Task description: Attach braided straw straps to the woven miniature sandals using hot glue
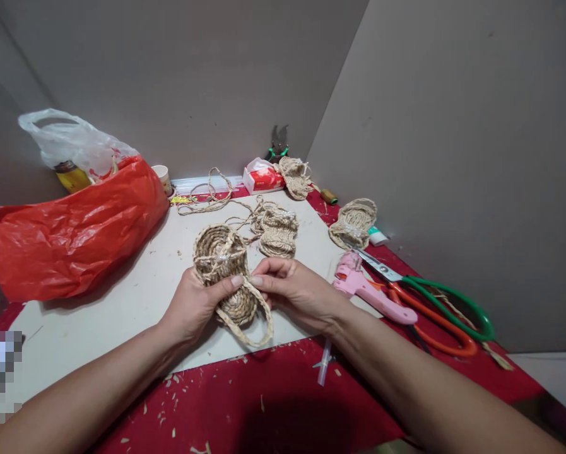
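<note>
A small woven straw sandal (240, 310), shaped like a figure eight, is tilted up above the pale board. My left hand (192, 306) grips its side, thumb pressed across the narrow middle. At that same spot the thumb and fingers of my right hand (294, 290) pinch a braided straw cord (267, 318), which hangs in a loop over the lower right of the sandal. Clear glue-like strands show on the sandal's upper part. Just behind lies another woven straw piece (277, 233) with loose cord around it.
To the right are a pink glue gun (372, 296), scissors (434, 309) with green and orange handles, and a straw sandal (356, 224). A red plastic bag (84, 227) bulges at left. Behind stand a tissue pack (264, 178), pliers (279, 144) and a cup (162, 179). Grey walls enclose the back.
</note>
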Motion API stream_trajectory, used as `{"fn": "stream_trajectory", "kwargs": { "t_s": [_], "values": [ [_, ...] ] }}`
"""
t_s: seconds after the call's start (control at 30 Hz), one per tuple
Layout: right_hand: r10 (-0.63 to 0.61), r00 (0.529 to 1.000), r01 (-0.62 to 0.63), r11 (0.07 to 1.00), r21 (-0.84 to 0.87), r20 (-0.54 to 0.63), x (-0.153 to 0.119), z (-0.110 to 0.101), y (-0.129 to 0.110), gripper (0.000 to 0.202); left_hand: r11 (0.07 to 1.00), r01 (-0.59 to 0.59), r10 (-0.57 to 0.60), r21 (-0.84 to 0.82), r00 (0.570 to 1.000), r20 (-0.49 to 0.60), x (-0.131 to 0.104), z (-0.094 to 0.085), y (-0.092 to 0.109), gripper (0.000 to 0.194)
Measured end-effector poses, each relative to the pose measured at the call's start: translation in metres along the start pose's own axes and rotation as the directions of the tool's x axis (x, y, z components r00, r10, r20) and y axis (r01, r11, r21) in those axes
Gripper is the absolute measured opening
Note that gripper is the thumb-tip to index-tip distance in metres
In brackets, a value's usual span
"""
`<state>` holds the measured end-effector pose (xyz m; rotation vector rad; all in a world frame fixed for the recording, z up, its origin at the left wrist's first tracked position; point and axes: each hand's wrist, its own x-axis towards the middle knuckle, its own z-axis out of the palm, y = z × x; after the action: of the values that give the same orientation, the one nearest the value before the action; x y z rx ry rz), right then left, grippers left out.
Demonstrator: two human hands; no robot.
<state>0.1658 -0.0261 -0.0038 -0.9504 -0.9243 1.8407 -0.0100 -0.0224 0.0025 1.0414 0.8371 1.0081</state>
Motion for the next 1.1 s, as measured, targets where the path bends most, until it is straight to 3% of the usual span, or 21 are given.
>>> {"fn": "stream_trajectory", "kwargs": {
  "t_s": [0.2,0.43,0.53,0.67,0.77,0.87,1.0,1.1],
  "values": [
    [0.025,0.999,-0.026,0.999,0.041,0.033,0.003,0.0,0.004,0.025,0.999,0.032,-0.033,-0.044,0.999,-0.019,0.001,0.0,-0.001,0.019],
    [-0.092,0.992,0.102,0.988,-0.116,0.086,-0.009,-0.004,-0.017,0.033,0.98,0.092,-0.063,-0.178,0.985,0.164,0.0,0.002,0.009,0.015],
    [-0.149,0.987,0.16,0.937,-0.312,0.058,-0.012,-0.004,-0.019,0.036,0.981,0.085,-0.06,-0.175,0.988,0.143,0.001,0.0,0.009,0.017],
    [-0.107,0.991,0.132,0.85,-0.51,0.079,-0.012,0.001,-0.01,0.039,0.994,0.046,-0.039,-0.096,0.996,0.083,0.002,0.002,0.004,0.018],
    [-0.124,0.989,0.151,0.823,-0.548,0.085,-0.011,0.004,-0.007,0.039,0.995,0.078,-0.069,-0.068,0.99,0.12,0.003,0.001,0.003,0.02],
    [-0.165,0.986,0.156,0.861,-0.485,0.025,-0.008,0.003,-0.009,0.039,0.996,0.08,-0.076,-0.041,0.993,0.09,0.006,-0.004,0.006,0.024],
    [-0.218,0.971,0.16,0.895,-0.416,-0.094,-0.004,-0.004,-0.015,0.039,0.999,-0.009,0.011,0.051,0.999,-0.042,0.009,-0.012,0.011,0.03],
    [-0.281,0.942,0.191,0.897,-0.398,-0.182,-0.002,-0.009,-0.019,0.037,0.924,-0.21,0.254,0.319,0.962,-0.103,0.002,-0.01,0.017,0.022]
  ]
}}
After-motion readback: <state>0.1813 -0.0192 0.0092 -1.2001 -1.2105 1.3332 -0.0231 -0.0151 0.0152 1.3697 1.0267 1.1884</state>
